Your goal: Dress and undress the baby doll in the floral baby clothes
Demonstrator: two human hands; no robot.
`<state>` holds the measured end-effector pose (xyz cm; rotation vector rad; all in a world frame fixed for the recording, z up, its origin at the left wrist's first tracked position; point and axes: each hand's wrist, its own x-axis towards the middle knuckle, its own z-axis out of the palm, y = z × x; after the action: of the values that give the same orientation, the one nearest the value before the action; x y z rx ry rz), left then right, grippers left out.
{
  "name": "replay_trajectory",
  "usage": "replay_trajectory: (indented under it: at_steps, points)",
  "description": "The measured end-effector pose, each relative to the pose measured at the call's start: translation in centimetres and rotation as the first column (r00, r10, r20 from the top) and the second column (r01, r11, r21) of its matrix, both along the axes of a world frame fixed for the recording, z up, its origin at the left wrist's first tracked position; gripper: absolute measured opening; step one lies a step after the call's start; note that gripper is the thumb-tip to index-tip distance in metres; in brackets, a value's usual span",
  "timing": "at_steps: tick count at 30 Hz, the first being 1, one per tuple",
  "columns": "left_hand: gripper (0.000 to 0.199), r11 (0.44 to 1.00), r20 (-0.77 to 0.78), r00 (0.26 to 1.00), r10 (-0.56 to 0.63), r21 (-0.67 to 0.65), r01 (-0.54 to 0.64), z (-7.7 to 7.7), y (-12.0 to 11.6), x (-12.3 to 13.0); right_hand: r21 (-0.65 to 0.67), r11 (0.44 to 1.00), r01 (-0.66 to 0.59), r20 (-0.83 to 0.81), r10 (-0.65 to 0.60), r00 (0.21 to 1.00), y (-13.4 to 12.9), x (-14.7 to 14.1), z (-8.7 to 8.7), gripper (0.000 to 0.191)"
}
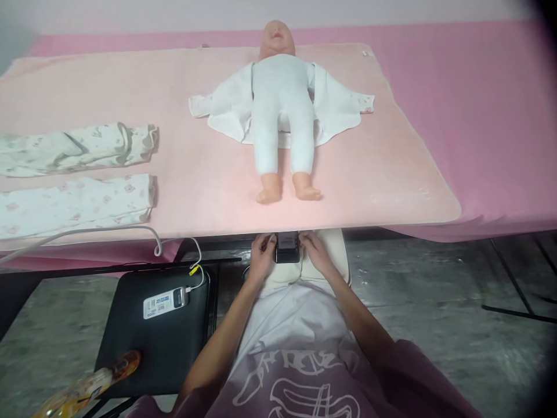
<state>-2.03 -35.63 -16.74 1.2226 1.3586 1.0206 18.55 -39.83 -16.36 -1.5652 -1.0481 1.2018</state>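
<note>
Below the table's front edge, my left hand (263, 249) and my right hand (314, 248) grip a dark phone (288, 248) from its two sides, fingers curled at its edges. The phone lies over my lap, its far end partly under the table edge. On the pink mat (195, 191) a baby doll (283, 104) lies on its back, head away from me. White leggings cover its legs and body. A white top (235, 104) is spread open beneath it, sleeves out to both sides.
Two folded patterned cloths (78, 200) lie at the mat's left. A black stool (161, 354) below holds a white power bank (165, 303) with a cable (130, 228) running up to the table. A bottle (91, 386) is at bottom left; metal legs (517, 312) stand right.
</note>
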Motion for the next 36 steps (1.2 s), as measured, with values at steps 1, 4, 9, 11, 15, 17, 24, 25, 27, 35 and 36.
replay_trajectory:
  at_steps: [1,4,9,11,15,17,24,25,27,35,36]
  points:
    - [0.037,1.000,-0.002,1.000,0.000,-0.002,0.000,-0.1,0.0,0.0,-0.002,0.999,0.040,0.019,-0.040,0.999,0.3,0.0,0.0,0.036]
    - [0.037,1.000,-0.037,0.999,0.012,0.003,-0.012,-0.2,-0.2,-0.1,0.000,0.993,0.122,0.049,-0.122,0.991,1.6,0.1,0.0,0.041]
    - [0.035,1.000,-0.009,1.000,0.008,0.006,-0.008,0.0,-0.3,-0.2,-0.005,0.993,0.121,0.079,-0.121,0.990,3.0,0.3,0.1,0.045]
    - [0.039,0.999,0.055,0.998,0.000,-0.037,0.002,0.1,-0.3,-0.3,-0.025,0.993,0.114,0.083,-0.111,0.990,3.0,0.3,-0.1,0.048]
    - [0.046,0.990,0.145,0.989,0.032,-0.139,-0.011,0.5,-0.6,-0.9,-0.064,0.996,0.058,0.067,-0.054,0.996,2.9,0.5,-0.4,0.051]
    - [0.048,0.987,0.168,0.985,0.037,-0.158,-0.010,0.8,-0.8,-1.1,-0.066,0.997,0.033,0.045,-0.030,0.999,2.9,0.5,-0.5,0.051]
    - [0.051,0.980,0.215,0.976,0.044,-0.200,0.000,1.9,-1.7,-1.9,-0.075,0.997,0.012,-0.019,-0.014,1.000,2.7,-0.3,-0.2,0.047]
    - [0.053,0.978,0.218,0.975,0.047,-0.211,0.000,2.1,-1.8,-2.1,-0.075,0.997,0.011,-0.022,-0.013,1.000,2.6,-0.4,-0.1,0.047]
    - [0.057,0.970,0.222,0.973,0.058,-0.242,-0.002,2.4,-2.3,-2.4,-0.075,0.997,0.009,-0.024,-0.011,1.000,2.4,-0.7,0.1,0.046]
    - [0.059,0.954,0.233,0.970,0.073,-0.301,0.001,3.3,-3.3,-3.4,-0.040,0.999,0.001,0.030,0.001,1.000,1.9,-1.7,1.4,0.036]
    - [0.059,0.956,0.237,0.969,0.075,-0.294,-0.003,3.3,-3.3,-3.5,-0.032,0.999,0.002,0.038,-0.001,0.999,1.8,-1.8,1.5,0.035]
